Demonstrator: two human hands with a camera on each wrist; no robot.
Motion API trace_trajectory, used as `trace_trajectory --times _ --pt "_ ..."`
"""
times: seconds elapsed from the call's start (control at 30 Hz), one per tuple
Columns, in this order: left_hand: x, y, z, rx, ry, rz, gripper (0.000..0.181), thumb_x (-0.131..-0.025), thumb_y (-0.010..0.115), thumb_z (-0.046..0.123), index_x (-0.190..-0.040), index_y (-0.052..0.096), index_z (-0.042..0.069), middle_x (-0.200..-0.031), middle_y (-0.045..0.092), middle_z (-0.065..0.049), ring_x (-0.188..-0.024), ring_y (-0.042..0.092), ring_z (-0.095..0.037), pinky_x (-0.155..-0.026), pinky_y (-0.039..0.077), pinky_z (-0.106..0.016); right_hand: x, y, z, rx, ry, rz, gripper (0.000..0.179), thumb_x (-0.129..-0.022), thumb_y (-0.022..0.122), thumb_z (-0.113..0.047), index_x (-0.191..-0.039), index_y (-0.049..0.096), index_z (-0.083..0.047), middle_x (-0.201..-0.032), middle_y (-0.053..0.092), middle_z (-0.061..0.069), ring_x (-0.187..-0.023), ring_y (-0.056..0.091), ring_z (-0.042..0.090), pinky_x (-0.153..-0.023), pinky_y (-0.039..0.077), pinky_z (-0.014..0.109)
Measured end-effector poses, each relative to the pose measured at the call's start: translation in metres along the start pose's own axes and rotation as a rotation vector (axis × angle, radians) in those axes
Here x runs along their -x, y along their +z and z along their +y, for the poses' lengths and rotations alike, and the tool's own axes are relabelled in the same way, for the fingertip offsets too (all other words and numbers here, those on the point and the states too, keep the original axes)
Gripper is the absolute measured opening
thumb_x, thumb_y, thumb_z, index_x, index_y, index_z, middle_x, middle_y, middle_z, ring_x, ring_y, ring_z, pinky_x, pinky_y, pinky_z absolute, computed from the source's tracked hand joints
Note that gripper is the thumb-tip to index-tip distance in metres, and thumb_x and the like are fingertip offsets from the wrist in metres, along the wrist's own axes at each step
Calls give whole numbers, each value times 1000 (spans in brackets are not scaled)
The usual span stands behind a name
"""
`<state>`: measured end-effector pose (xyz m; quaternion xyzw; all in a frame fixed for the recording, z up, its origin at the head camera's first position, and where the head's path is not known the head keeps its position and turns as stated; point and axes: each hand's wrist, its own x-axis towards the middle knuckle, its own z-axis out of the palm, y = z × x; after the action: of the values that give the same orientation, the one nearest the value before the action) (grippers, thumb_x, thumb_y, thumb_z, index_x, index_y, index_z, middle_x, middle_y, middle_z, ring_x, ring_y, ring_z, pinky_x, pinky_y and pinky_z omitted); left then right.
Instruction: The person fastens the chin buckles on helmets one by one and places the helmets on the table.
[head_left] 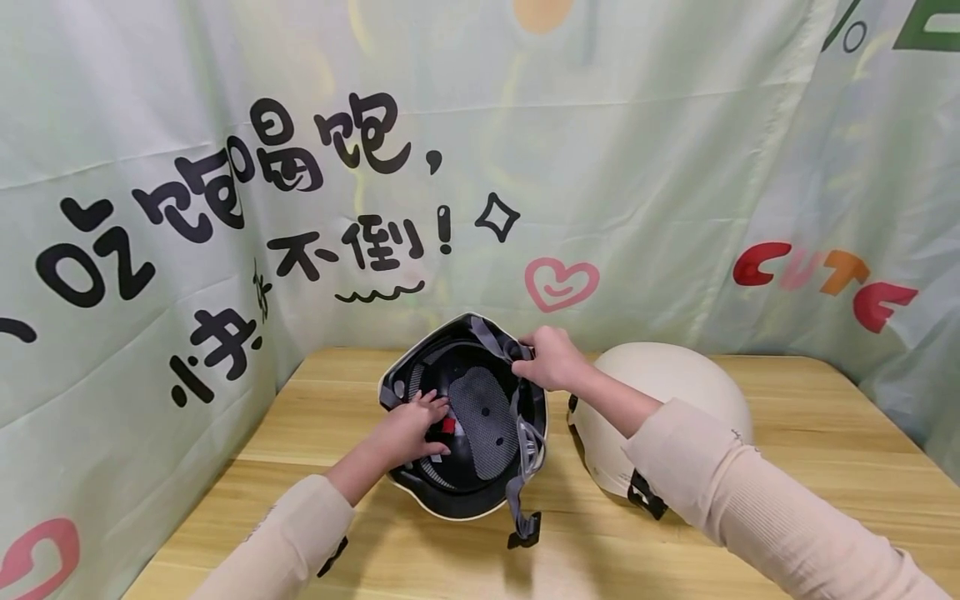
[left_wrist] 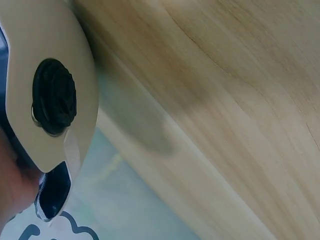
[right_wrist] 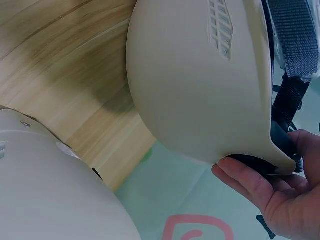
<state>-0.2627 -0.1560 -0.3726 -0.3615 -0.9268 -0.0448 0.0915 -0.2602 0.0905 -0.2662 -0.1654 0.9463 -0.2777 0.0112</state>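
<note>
A cream helmet [head_left: 483,425] is turned with its black padded inside toward me, in the middle of the head view. My right hand [head_left: 553,358] grips its upper right rim near a grey strap; in the right wrist view the fingers [right_wrist: 245,176] curl round the shell's edge. Reaching into the helmet from the left, my left hand [head_left: 411,429] has its fingers spread beside a small red tag [head_left: 448,426]. A grey chin strap with a black buckle [head_left: 525,530] hangs from the lower right rim. The left wrist view shows the shell's side with a round black fitting [left_wrist: 55,96].
A second cream helmet [head_left: 667,400] sits dome up to the right, partly behind my right forearm, with a black buckle [head_left: 647,495] at its lower edge. Both are over a light wooden table [head_left: 817,433]. A printed curtain [head_left: 637,167] hangs behind and at the sides.
</note>
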Motion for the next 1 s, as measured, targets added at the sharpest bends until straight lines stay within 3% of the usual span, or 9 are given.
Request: trace_trajectory --times 0.1,0.3,0.4,0.47,0.67,0.77,0.83,0.93,1.0 --pt "-2 2 2 -37 -32 -27 55 -72 78 26 -111 63 -9 -120 61 -22 -120 51 -41 -102 38 -51 1 0 -1 -1 3 -2 47 -86 58 -13 -128 51 7 -53 38 -2 -40 29 8 -52 35 20" --pt "-6 5 6 -132 -60 -58 41 -72 77 26 -99 67 -4 -114 64 -20 -117 54 -38 -104 39 -47 2 0 -1 -5 7 7 47 -86 59 -13 -128 51 7 -77 60 13 -42 30 8 -55 38 21" --pt "-7 5 7 -154 -52 -49 31 -73 77 21 -92 68 -2 -112 66 -19 -116 56 -37 -103 40 -45 2 -1 1 -16 14 4 47 -86 59 -13 -128 51 7 -73 58 13 -41 30 8 -55 38 21" --pt "-7 6 7 -156 -46 -43 26 -72 76 18 -89 68 0 -112 66 -19 -115 56 -36 -103 40 -45 2 -1 2 -23 21 4 47 -86 59 -13 -128 50 7 -68 55 11 -40 29 8 -54 38 21" --pt "-5 8 6 -126 -40 -20 17 -71 76 12 -82 69 2 -109 67 -18 -113 57 -37 -102 40 -46 3 0 3 -36 30 8 47 -87 59 -13 -129 50 7 -92 65 19 -40 30 8 -54 38 21" --pt "-5 8 7 -134 -34 -2 14 -70 76 12 -79 68 4 -107 68 -17 -111 59 -36 -101 41 -45 3 0 3 -47 32 1 48 -86 59 -13 -129 50 7 -70 58 12 -38 29 8 -51 36 21" --pt "-4 8 7 -142 -27 15 12 -70 76 12 -75 67 6 -105 69 -15 -110 60 -35 -100 43 -44 3 1 3 -55 31 4 48 -86 59 -13 -129 50 6 -64 56 11 -37 27 8 -48 34 21" --pt "-3 9 8 -155 -16 45 13 -69 76 12 -70 64 9 -97 71 -10 -107 62 -32 -99 44 -44 3 1 2 -72 40 10 48 -86 59 -13 -129 50 5 -73 63 13 -37 26 7 -45 31 20" --pt "-3 9 8 -165 -1 70 15 -69 76 12 -68 62 10 -89 70 -6 -104 63 -31 -97 46 -44 3 2 1 -80 46 14 48 -86 59 -13 -130 50 4 -66 61 10 -37 25 7 -45 30 20"
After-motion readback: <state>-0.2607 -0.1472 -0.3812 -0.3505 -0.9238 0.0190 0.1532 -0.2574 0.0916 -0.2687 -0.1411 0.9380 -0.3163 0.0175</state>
